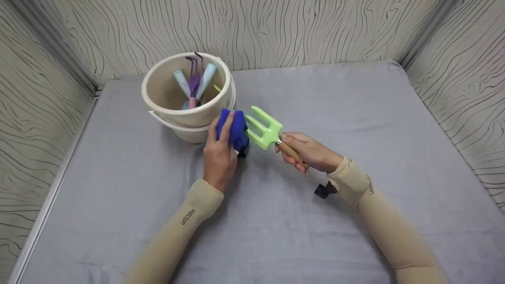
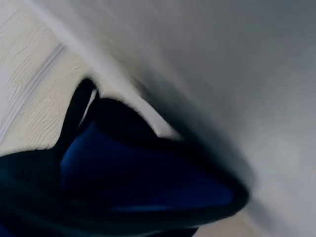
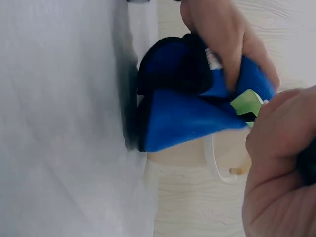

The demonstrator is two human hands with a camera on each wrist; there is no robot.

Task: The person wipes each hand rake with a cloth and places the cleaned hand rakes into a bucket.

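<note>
My left hand (image 1: 221,157) grips a bunched blue cloth (image 1: 232,128) just in front of the bucket. Black edging and a small white tag show on the cloth in the right wrist view, and its dark folds fill the lower part of the left wrist view. My right hand (image 1: 307,152) holds a hand fork (image 1: 268,132) by its wooden handle (image 1: 291,153). The fork's light green tines point up and left, their tips right at the cloth. In the right wrist view a bit of the green fork (image 3: 247,102) overlaps the cloth.
A cream bucket (image 1: 189,118) with a white handle stands at the back left. Inside it are a purple hand rake (image 1: 194,81) with a pink handle, and tools with light blue handles (image 1: 207,79). Grey cloth (image 1: 335,110) covers the table, with patterned panels around it.
</note>
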